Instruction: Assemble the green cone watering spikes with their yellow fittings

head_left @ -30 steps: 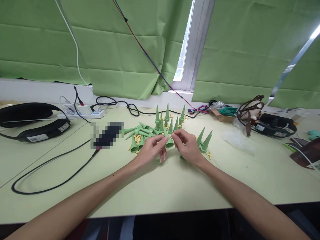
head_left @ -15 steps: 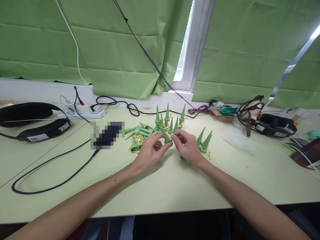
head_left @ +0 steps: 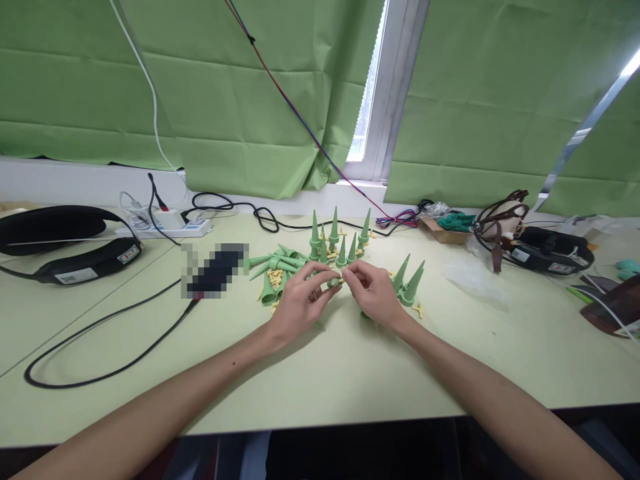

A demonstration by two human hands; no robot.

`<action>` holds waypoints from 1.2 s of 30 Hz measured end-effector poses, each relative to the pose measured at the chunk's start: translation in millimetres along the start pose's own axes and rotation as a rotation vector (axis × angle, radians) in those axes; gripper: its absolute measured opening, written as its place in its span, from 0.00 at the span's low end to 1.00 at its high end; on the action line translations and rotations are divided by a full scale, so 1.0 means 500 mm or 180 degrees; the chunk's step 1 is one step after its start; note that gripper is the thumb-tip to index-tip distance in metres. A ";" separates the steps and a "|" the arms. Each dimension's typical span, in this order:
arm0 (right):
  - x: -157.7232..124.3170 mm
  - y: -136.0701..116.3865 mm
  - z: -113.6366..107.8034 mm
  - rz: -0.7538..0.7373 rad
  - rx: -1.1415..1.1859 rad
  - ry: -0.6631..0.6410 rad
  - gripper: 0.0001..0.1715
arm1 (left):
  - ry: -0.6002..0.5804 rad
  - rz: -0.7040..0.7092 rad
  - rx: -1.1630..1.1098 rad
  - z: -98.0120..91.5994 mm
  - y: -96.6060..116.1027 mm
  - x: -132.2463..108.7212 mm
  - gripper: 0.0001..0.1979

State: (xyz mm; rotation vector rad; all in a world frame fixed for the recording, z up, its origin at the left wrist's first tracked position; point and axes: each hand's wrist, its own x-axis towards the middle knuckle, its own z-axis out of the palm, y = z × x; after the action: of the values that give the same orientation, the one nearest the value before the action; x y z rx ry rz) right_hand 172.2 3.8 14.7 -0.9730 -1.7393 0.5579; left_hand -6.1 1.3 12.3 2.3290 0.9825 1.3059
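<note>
A: Nearest first. What do we log?
B: Pale green table (head_left: pixel 350 373), both bare forearms coming in over its front edge.
A: Hands?
B: Left hand (head_left: pixel 299 299) and right hand (head_left: pixel 376 295) meet mid-table, fingertips almost touching.
A: Grip?
B: We see the left fingers curled tight around a green cone (head_left: pixel 334 283), which is tipped over and held just above the table. The right thumb and forefinger pinch narrow at the cone's end, touching it. We can't tell what sits between them.
A: Around them?
B: Lying cones (head_left: pixel 273 267) with small yellow bits (head_left: pixel 274 277) sit just left of the left hand. Two tilted cones (head_left: pixel 411 283) are just beside the right hand.
A: Further back?
B: Upright cones (head_left: pixel 334 235) stand behind the hands. The black cable (head_left: pixel 100 337) and black headband (head_left: pixel 65 243) are well off left, and the power strip (head_left: pixel 170 225) is by the wall. Green curtains (head_left: pixel 225 100) hang at the back.
</note>
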 end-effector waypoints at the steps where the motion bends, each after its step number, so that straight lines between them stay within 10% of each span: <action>1: 0.000 0.000 0.001 0.0026 0.0025 -0.0009 0.19 | 0.0025 0.0037 0.0033 0.001 -0.001 0.000 0.08; 26: 0.002 0.001 0.001 0.0165 -0.0146 -0.0185 0.23 | 0.0128 0.0602 0.0274 0.004 -0.022 -0.002 0.12; 36: 0.002 0.002 -0.002 0.0301 0.0141 0.0174 0.22 | 0.0143 -0.0704 -0.0240 -0.002 0.009 0.007 0.10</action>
State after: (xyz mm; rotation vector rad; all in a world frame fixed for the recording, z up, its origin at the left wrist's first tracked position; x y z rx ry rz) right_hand 173.3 4.8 14.9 -1.0340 -1.6322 0.6225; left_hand -4.0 0.5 17.3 2.0762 1.1473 1.2874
